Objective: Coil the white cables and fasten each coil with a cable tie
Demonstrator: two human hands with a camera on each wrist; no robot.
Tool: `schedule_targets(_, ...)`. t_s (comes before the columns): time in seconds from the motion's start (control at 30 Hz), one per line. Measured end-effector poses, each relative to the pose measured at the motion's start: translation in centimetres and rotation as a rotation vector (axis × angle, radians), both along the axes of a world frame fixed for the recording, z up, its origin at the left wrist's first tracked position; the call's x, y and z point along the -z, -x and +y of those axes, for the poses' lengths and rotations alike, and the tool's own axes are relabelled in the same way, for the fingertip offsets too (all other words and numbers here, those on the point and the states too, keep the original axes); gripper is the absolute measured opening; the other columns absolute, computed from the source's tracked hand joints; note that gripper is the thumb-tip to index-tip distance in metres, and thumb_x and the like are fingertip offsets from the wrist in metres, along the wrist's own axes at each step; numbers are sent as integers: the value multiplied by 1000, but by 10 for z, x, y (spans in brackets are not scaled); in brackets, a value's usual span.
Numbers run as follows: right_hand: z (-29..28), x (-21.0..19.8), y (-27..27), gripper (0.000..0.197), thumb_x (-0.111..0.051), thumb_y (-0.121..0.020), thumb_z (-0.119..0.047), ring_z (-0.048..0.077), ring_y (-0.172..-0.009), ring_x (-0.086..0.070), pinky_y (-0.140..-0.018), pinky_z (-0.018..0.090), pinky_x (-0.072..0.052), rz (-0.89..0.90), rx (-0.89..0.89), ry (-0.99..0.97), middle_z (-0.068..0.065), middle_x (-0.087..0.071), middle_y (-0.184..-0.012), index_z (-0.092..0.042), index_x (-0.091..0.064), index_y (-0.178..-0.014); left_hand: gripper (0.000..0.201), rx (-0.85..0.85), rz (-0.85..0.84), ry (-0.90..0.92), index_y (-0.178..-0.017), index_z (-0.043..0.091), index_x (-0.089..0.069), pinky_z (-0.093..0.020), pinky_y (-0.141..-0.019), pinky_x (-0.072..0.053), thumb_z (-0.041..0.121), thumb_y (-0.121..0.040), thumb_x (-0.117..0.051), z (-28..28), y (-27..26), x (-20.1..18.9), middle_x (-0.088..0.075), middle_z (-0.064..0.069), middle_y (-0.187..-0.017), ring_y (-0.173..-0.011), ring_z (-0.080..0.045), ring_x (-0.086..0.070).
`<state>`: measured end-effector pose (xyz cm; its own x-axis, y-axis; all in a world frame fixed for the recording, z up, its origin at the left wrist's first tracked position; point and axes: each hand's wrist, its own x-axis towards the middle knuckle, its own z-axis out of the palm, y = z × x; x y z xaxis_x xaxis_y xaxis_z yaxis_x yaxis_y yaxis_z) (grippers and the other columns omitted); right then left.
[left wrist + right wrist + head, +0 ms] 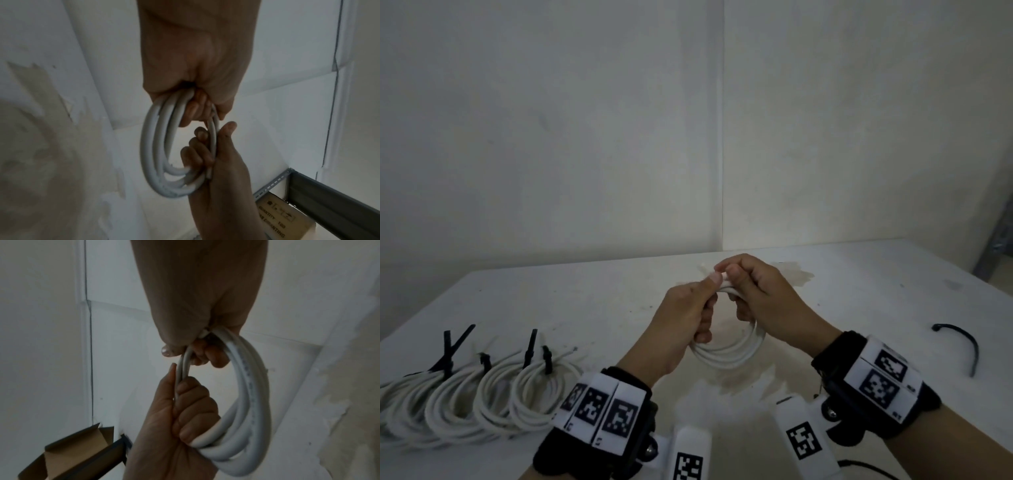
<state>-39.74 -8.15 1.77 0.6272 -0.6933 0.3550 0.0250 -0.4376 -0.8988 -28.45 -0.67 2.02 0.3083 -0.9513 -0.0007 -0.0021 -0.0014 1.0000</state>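
Observation:
A white cable coil hangs between both hands above the middle of the white table. My left hand grips the coil's left side, fingers curled round the strands and thumb on top. My right hand grips the top right, its thumb next to the left thumb. The left wrist view has the left hand wrapped round the coil, with the right hand below it. In the right wrist view the right hand closes on the coil. A loose black cable tie lies at the right.
Several white coils fastened with black ties lie in a row at the table's left front. A wall stands close behind the table. A cardboard box and a grey metal shelf frame are off to the right side.

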Motion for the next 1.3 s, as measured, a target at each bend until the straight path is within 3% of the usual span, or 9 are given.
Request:
schedule_targets(0.13, 5, 8, 0, 30, -30, -99, -25, 5, -45, -44, -49, 16, -40, -29, 3, -89, -1, -46, -60, -8, -54, -102, 42, -115, 137, 72, -58, 17, -32, -17, -36, -23, 32, -95, -46, -4, -2, 3, -24, 10, -41, -35, -6, -21)
schedule_targets(0.23, 6, 10, -3, 27, -31, -98, -26, 4, -44, -33, -47, 19, -37, -99, 39, -143, -2, -34, -57, -10, -52, -89, 43, -110, 155, 82, -58, 18, -31, -18, -37, -24, 33, -96, -44, -5, 2, 7, -23, 10, -42, -37, -6, -20)
schedule_targets(0.4, 0, 8, 2, 29, -34, -98, -25, 5, -44, -27, -44, 20, -29, -62, 17, -148, -14, -35, -47, -10, -45, -77, 42, 8, 60, 17, -64, 10, -49, -23, -48, -46, 34, -97, -39, -2, -3, 7, -41, 3, -45, -40, -10, -41)
schedule_targets(0.53, -3, 5, 9, 29, -34, -98, -24, 2, -41, -32, -44, 16, -34, 70, -3, -5, -8, -35, -53, -10, -48, -77, 47, 78, -3, -33, -68, 7, -52, -22, -46, -43, 37, -99, -32, -3, -2, 2, -39, 4, -44, -38, -10, -39)
schedule_targets(0.7, -4, 8, 13, 31, -33, -99, -23, 2, -43, -31, -43, 17, -33, 31, 11, -16, -4, -35, -55, -1, -54, -91, 42, 25, 17, -15, -63, 11, -43, -18, -39, -31, 35, -98, -39, -5, 12, 6, -30, 8, -41, -36, -7, -27)
schedule_targets(0.83, -5, 8, 20, 31, -29, -99, -26, 6, -48, -36, -48, 19, -35, -4, 26, 9, -1, -41, -59, -10, -55, -90, 41, -49, 56, 30, -63, 13, -42, -18, -38, -29, 36, -97, -40, -11, 22, 10, -31, 9, -42, -37, -7, -27)
schedule_targets(1.07, -10, 20, 43, 29, -34, -99, -19, 0, -56, -46, -59, 10, -37, 73, 181, 257, -9, -46, -64, -23, -49, -123, 41, -62, 124, 56, -66, 12, -44, -19, -41, -30, 34, -99, -36, -22, 36, 13, -28, 9, -43, -38, -7, -25)
schedule_targets(1.17, -16, 21, 53, 30, -36, -98, -18, -1, -55, -46, -57, 10, -37, 67, 223, 284, -11, -47, -64, -16, -53, -122, 34, 2, 1, 81, -72, 11, -49, -22, -46, -40, 33, -97, -41, -24, 42, 16, -33, 7, -46, -39, -7, -33)
schedule_targets(1.3, -23, 21, 66, 27, -36, -99, -18, -1, -57, -46, -59, 11, -36, 56, 228, 288, -8, -49, -67, -18, -54, -118, 8, 55, -298, 199, -93, 26, -52, -25, -54, -54, 25, -96, -44, -28, 47, 15, -45, 4, -60, -42, -1, -47)
